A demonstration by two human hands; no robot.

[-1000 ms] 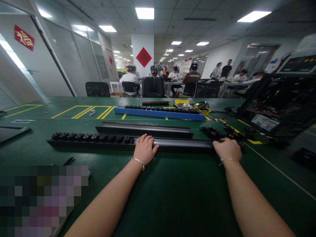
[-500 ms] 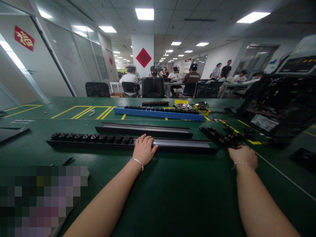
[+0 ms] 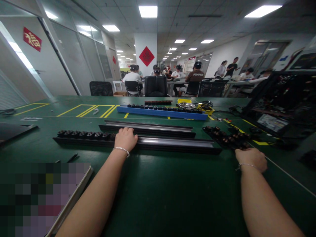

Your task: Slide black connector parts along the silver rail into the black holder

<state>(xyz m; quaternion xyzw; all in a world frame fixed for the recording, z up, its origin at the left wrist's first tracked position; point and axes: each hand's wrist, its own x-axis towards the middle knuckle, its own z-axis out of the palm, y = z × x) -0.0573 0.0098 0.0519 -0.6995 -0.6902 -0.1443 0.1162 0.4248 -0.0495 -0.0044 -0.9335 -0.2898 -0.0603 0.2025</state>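
Note:
A long black rail (image 3: 172,144) lies across the green table in front of me, with several black modules (image 3: 81,134) seated in its left part. My left hand (image 3: 125,139) rests on the rail next to the last module, fingers curled over it. My right hand (image 3: 250,158) lies on the table at the near end of a heap of loose black modules (image 3: 225,137), fingers bent down; what they hold, if anything, is hidden. A second black rail (image 3: 148,127) lies just behind the first.
Farther back lies a blue rail (image 3: 160,113) with black modules, a metal bowl (image 3: 186,105) and a yellow box. A black open case (image 3: 281,105) stands at the right. Several seated and standing people work at tables beyond. A flat panel edge (image 3: 71,200) lies near left.
My left hand slid left along the rail toward the seated modules. My right hand left the rail's right end and moved to the near side of the loose heap.

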